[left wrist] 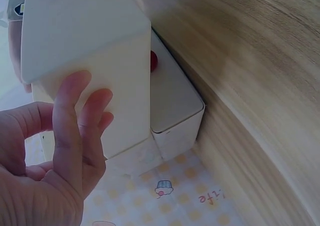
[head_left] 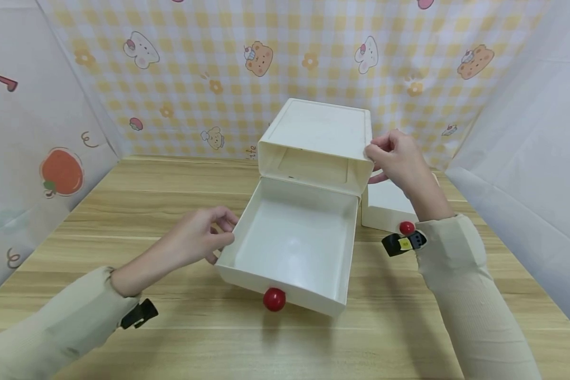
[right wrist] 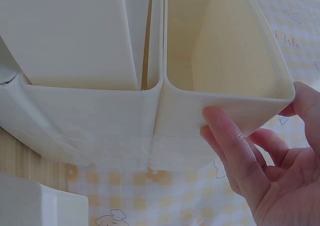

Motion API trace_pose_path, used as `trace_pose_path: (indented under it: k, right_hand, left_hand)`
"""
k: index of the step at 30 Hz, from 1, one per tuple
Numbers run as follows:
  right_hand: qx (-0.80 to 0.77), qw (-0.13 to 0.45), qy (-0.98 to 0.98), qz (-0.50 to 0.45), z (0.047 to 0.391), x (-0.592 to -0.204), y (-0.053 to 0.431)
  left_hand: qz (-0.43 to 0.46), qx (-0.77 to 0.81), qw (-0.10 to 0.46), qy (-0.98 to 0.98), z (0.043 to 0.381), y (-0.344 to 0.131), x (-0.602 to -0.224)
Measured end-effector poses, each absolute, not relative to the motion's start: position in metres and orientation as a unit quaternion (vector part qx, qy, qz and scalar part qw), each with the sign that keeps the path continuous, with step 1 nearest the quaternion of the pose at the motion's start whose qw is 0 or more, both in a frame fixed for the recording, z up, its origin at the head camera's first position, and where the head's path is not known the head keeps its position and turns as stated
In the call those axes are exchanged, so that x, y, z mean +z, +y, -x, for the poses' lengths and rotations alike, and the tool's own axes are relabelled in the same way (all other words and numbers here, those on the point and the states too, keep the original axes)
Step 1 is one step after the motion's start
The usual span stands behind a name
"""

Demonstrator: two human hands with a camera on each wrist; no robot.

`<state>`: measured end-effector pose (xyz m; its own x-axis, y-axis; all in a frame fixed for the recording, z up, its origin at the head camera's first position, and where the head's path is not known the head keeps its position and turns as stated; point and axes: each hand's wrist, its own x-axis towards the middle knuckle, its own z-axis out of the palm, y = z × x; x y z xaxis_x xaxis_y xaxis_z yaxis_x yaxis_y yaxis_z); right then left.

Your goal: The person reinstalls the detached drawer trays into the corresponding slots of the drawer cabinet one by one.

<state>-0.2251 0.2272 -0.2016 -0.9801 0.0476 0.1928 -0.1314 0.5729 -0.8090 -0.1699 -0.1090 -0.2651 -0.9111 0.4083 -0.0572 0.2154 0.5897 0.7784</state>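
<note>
A stack of white drawer boxes stands before me. Its top case (head_left: 330, 126) has an open front with no drawer inside. Below that, a white drawer (head_left: 296, 237) with a red knob (head_left: 274, 299) is pulled out; its inside is bare. My left hand (head_left: 201, 235) is at this drawer's left wall, its fingers lying loosely against the outer side (left wrist: 120, 95). With thumb and fingers, my right hand (head_left: 399, 161) grips the right front corner of the top case (right wrist: 230, 105). In the left wrist view, a lower box (left wrist: 177, 98) with a red knob shows beneath the drawer.
A separate white drawer (head_left: 391, 203) with a red knob (head_left: 407, 228) lies on the wood-grain table (head_left: 171, 338), right of the stack and partly behind my right hand. A yellow checked cloth (head_left: 190, 68) hangs behind; pale printed sheets (head_left: 24, 121) flank both sides.
</note>
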Motion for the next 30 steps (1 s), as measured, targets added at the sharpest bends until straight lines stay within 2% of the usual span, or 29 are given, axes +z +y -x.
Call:
trace_pose_path:
  k: [30]
  right_hand:
    - [0.456,0.100,-0.884,-0.019,0.225,-0.202,0.226]
  left_hand:
    - [-0.165,0.444,0.144,0.869,0.216,-0.087,-0.255]
